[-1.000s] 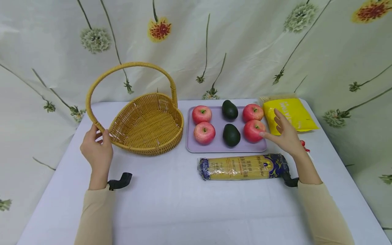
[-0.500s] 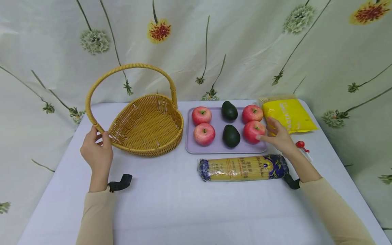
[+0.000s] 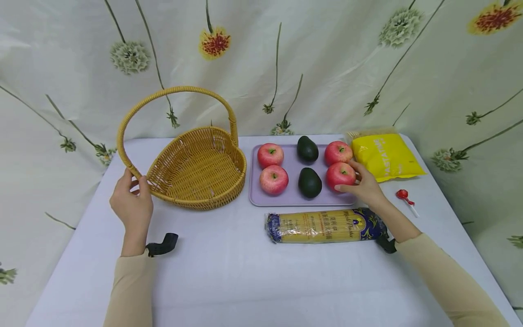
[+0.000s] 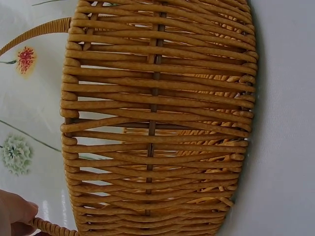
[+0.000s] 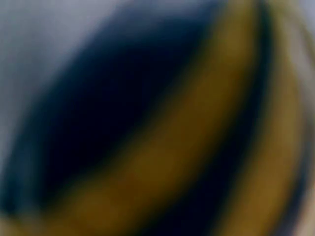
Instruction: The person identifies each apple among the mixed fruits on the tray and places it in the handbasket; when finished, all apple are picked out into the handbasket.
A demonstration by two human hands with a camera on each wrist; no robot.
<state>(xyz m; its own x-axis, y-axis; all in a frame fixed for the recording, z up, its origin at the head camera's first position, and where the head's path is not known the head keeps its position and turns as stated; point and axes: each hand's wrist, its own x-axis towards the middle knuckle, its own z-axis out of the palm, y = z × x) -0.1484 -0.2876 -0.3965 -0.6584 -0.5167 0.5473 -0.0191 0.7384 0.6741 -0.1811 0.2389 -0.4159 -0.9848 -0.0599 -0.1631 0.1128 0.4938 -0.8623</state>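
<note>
My left hand pinches the near-left foot of the tall handle of a yellow-brown wicker basket, which stands on the table. In the left wrist view the basket's woven side fills most of the picture, with thumb and fingertips on the handle at the lower left. My right hand holds the front-right red apple between thumb and fingers; the apple sits on a lilac tray. The right wrist view is blurred, showing the blue-and-gold end of a pasta packet up close.
Other apples and two avocados lie on the tray. In front is a long spaghetti packet, under my right wrist at one end. A yellow pasta bag and a red lollipop lie to the right. A flowered cloth hangs behind.
My right hand has moved left and down from beside the yellow bag, and its thumb and fingers have come round the front-right apple. My left hand stays on the basket handle.
</note>
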